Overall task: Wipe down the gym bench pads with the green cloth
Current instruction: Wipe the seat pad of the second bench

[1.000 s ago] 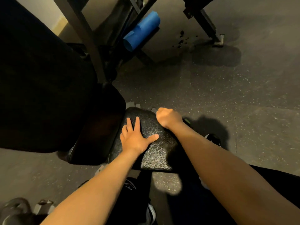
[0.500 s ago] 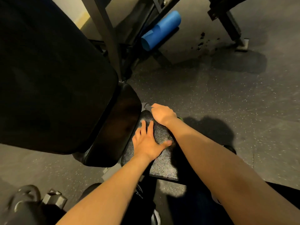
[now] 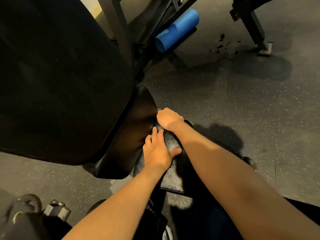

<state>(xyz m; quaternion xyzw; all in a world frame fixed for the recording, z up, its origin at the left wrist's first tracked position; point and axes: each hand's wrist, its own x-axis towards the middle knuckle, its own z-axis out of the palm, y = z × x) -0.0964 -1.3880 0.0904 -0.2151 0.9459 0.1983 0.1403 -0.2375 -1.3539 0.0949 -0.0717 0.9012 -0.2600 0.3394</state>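
The left hand lies flat on the small pad. The right hand curls over the pad's far edge, squeezing the green cloth. Open floor lies right of the pad; a bigger pad crowds its left.

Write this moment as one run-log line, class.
step: wiping small pad | left hand: flat on textured pad | right hand: curled at pad's far end, gripping green cloth, mostly hidden

Small textured pad — black, pebbled vinyl, lying flat and low. Just left of it, smooth black seat pad, partly under the big black back pad. Of the green cloth only a bright corner shows, at the textured pad's far right edge — rest hidden.
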